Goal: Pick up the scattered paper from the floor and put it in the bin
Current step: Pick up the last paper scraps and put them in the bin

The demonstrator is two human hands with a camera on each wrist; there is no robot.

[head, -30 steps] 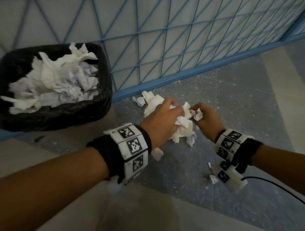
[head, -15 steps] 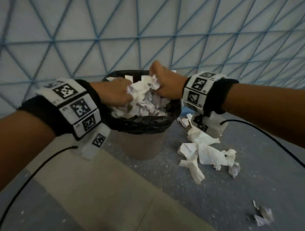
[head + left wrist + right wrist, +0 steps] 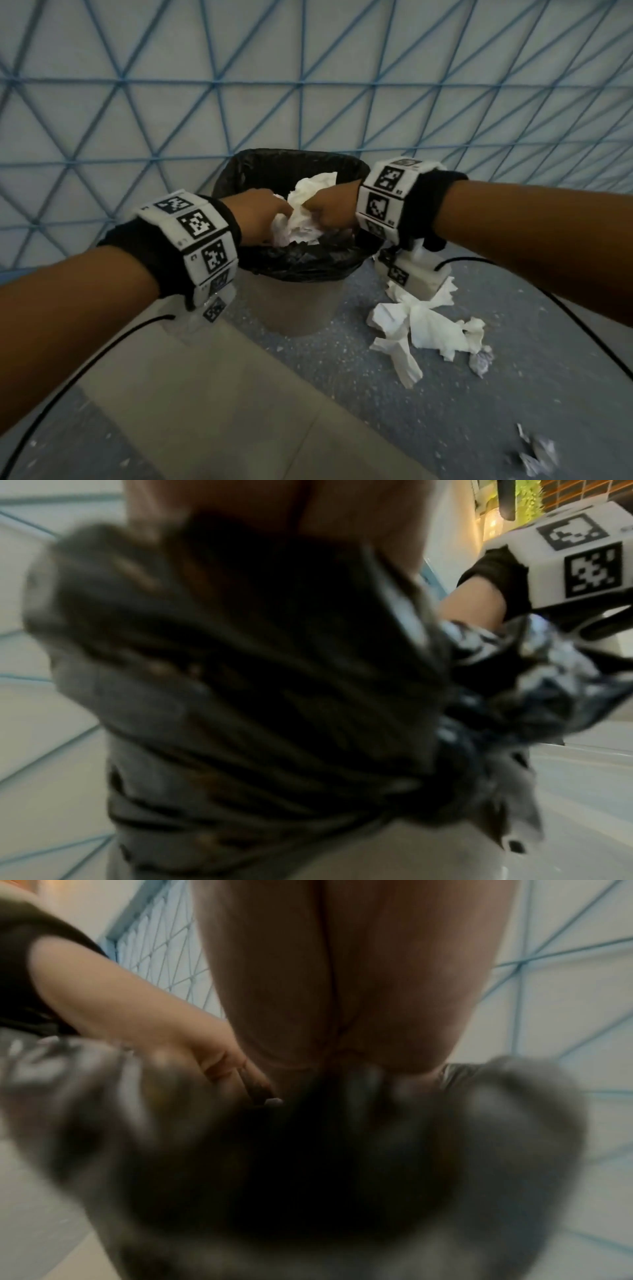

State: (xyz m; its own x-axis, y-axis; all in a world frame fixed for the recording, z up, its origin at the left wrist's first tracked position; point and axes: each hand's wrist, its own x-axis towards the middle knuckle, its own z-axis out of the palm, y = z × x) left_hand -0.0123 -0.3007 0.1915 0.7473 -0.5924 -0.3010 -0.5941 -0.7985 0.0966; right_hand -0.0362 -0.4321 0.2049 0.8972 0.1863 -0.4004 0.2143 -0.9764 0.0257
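Observation:
The bin (image 3: 291,308) with its black liner (image 3: 301,263) stands against the wall at centre. Both my hands are down in its mouth on a wad of crumpled white paper (image 3: 308,195). My left hand (image 3: 279,212) presses into the wad from the left, and the right wrist view shows its fingers (image 3: 226,1064) straight. From the right, my right hand (image 3: 313,214) grips the wad with curled fingers. In both wrist views the liner (image 3: 274,669) is a dark blur that hides the fingertips. More crumpled paper (image 3: 428,325) lies on the floor right of the bin.
Small paper scraps (image 3: 537,455) lie on the floor at bottom right. A white wall with a blue lattice (image 3: 308,82) rises behind the bin. Black cables (image 3: 85,363) trail from both wrists. Grey and beige floor (image 3: 222,394) spreads in front.
My hands lifted a wad of paper from the floor pile, carried it over the bin, and have now sunk lower into the bin's mouth with it.

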